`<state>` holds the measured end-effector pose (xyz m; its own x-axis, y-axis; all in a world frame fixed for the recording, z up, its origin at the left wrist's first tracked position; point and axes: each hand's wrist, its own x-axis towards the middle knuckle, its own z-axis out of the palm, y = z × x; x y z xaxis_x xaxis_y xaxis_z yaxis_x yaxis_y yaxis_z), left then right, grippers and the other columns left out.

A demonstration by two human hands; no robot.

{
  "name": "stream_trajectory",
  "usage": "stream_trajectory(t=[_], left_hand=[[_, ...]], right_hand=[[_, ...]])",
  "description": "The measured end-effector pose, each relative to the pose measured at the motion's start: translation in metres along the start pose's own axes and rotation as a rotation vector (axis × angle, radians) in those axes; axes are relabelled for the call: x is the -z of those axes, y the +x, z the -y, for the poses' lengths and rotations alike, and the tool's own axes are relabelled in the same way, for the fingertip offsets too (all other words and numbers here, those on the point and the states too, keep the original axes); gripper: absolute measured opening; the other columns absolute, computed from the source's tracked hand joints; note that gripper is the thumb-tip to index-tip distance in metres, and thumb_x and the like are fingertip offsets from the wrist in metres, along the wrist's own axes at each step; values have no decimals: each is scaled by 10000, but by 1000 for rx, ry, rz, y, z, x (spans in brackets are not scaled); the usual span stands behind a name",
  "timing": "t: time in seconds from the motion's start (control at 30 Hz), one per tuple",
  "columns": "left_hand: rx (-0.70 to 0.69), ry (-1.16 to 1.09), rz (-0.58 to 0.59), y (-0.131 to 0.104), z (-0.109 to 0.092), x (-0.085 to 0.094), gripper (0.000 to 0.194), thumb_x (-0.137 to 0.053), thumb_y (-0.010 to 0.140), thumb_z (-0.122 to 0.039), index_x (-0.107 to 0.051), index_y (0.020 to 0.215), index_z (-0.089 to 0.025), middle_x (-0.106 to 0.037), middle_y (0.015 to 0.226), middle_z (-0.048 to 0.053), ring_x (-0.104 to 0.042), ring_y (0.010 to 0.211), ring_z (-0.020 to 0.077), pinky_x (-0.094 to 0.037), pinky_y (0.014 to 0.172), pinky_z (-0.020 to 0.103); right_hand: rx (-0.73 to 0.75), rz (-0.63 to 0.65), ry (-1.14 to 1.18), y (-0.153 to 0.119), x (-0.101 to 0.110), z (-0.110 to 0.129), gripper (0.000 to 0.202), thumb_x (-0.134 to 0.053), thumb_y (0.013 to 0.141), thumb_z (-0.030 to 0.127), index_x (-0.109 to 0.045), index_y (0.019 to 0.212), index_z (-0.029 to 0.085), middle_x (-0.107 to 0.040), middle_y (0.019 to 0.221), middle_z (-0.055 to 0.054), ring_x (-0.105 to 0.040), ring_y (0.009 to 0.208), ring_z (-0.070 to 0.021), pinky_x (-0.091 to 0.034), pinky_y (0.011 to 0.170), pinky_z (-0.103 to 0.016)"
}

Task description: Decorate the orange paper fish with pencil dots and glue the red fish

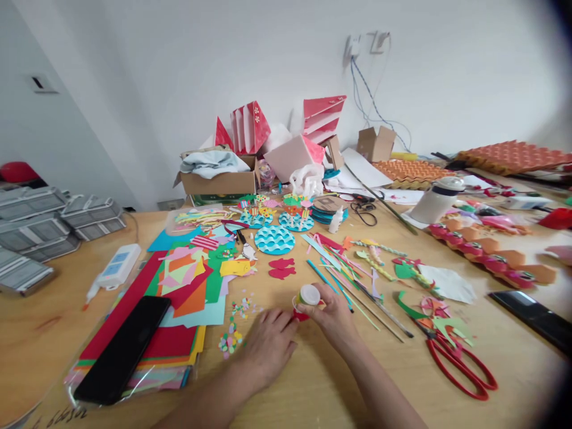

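My right hand (331, 316) is closed round a short cylinder (310, 295) with a round white end and a yellowish label; its exact kind is not clear. Directly beneath it lies a small red paper piece (302, 315), mostly covered. My left hand (270, 342) rests low over the table, its fingertips holding the left edge of that red piece. Just beyond the hands are red paper fish shapes (282, 268). Small coloured paper dots (230, 339) are scattered to the left of my left hand.
Coloured paper sheets (185, 304) with a black phone (124, 348) lie left. Paper strips and sticks (353, 274) spread to the right, near red-handled scissors (460, 363). Behind are a blue wavy disc (274, 239), a small white bottle (336, 220) and a cardboard box (218, 182).
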<state>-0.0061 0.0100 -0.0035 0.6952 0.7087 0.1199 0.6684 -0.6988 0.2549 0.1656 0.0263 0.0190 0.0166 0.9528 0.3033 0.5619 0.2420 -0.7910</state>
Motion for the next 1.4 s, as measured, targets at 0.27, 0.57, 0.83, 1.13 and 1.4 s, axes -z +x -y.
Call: stream_trajectory(t=[0.27, 0.57, 0.83, 1.13, 1.4], left_hand=[[6, -12, 4, 1, 0, 1, 350, -530, 833, -211, -469, 1178, -202, -509, 1131, 26, -399, 1067, 201, -344, 935, 349], [-7, -14, 3, 0, 0, 1, 357, -515, 844, -219, -450, 1195, -204, -503, 1148, 26, -392, 1070, 205, -336, 937, 360], [-2, -5, -4, 0, 1, -2, 374, -516, 838, -209, -440, 1204, -211, -505, 1146, 28, -395, 1081, 200, -340, 940, 359], [-8, -19, -17, 0, 2, -3, 370, -523, 830, -191, -455, 1194, -184, -505, 1159, 31, -396, 1070, 206, -334, 946, 364], [-11, -28, -31, 0, 2, -5, 351, -511, 834, -182, -463, 1182, -190, -498, 1167, 26, -399, 1054, 210, -335, 934, 359]], right_hand=[[-26, -53, 19, 1, -2, -2, 212, -622, 640, 404, -576, 623, 197, -547, 621, 7, -509, 627, -165, -391, 585, -267], [-60, 2, 67, -3, 9, -1, 218, -646, 624, 403, -582, 635, 195, -568, 636, 9, -516, 644, -168, -408, 608, -275], [-81, -24, 128, 2, 2, -8, 204, -651, 616, 378, -585, 660, 190, -575, 626, 12, -522, 619, -160, -413, 588, -269], [-84, -45, 73, 2, 8, -9, 210, -662, 618, 384, -588, 666, 194, -593, 645, 1, -535, 649, -174, -412, 617, -278], [-87, -114, -18, 3, 14, -15, 227, -639, 638, 412, -607, 694, 195, -593, 668, -9, -531, 671, -184, -403, 628, -287]])
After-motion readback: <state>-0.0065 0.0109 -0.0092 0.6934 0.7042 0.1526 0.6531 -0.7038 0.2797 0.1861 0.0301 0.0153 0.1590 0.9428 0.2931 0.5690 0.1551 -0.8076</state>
